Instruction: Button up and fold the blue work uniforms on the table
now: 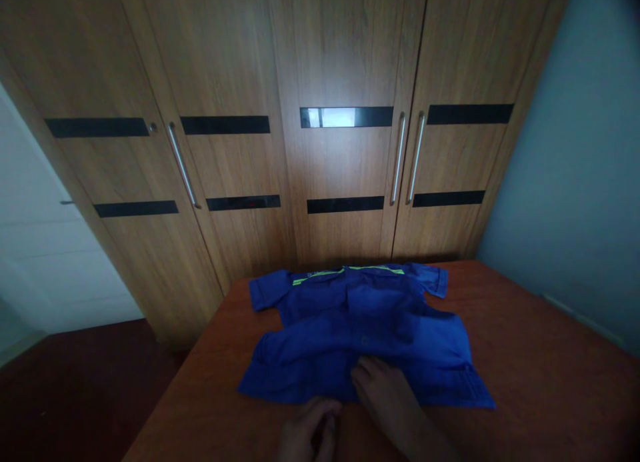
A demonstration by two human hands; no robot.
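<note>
A blue short-sleeved shirt [305, 339] with yellow-green trim across the chest lies spread on the wooden table [215, 389]. Its collar end points away from me, and the hem faces me. The lower half is rumpled and flares wide. My right hand [384, 390] rests on the lower front, fingers curled into the cloth near the middle. At the hem, just left of it, my left hand [311, 427] is closed, with thumb and fingers together at the fabric's edge. The fingertips of both hands are partly hidden in dim light.
Behind the table stands a wooden wardrobe [345, 235] with black strips and metal handles [399, 159]. A blue-grey wall [575, 202] runs along the right. At the left are a white door [55, 262] and a dark red floor [95, 389].
</note>
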